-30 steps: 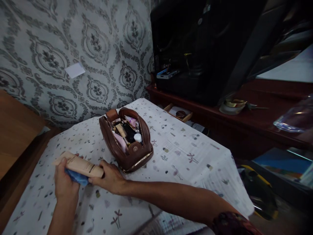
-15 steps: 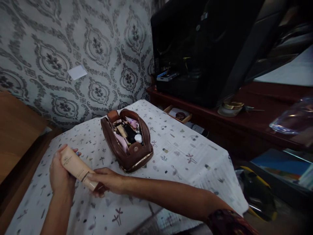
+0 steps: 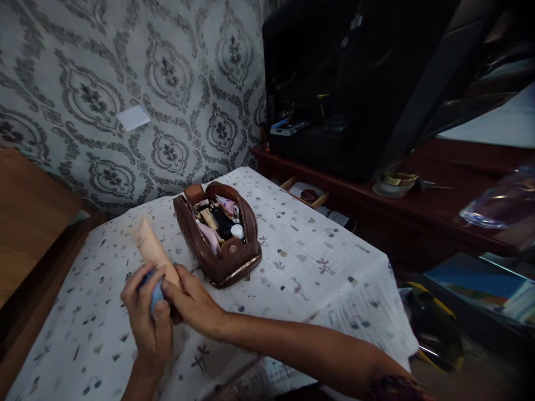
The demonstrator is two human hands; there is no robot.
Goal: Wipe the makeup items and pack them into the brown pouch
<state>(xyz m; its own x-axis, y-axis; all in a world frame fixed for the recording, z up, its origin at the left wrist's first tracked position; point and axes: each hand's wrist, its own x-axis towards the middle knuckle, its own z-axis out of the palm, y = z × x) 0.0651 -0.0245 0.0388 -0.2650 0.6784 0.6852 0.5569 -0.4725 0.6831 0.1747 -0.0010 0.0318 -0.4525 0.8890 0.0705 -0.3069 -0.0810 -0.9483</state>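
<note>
In my right hand [image 3: 196, 305] is a beige squeeze tube [image 3: 151, 245], gripped near its lower end, which my fingers partly hide. The tube tilts up and to the left. My left hand [image 3: 147, 320] is closed around a small blue sponge [image 3: 156, 294], held against or close to the tube's lower part; whether they touch, I cannot tell. Just beyond my hands stands a brown toiletry bag [image 3: 234, 273], unzipped. Inside it are a pink item [image 3: 209, 238], a white round cap [image 3: 237, 231] and several other small cosmetics.
A white patterned cloth [image 3: 301, 250] covers the table. At the back right, a large black television [image 3: 334, 83] stands on a dark red cabinet [image 3: 355, 197]. A small drawer [image 3: 311, 199] sticks out there. Brown cardboard [image 3: 33, 217] leans at the left, near the wallpapered wall.
The tube has swung more upright and shifted right. My left hand has come off the tube's upper end and moved down and right, and the blue sponge now shows in its fingers.
</note>
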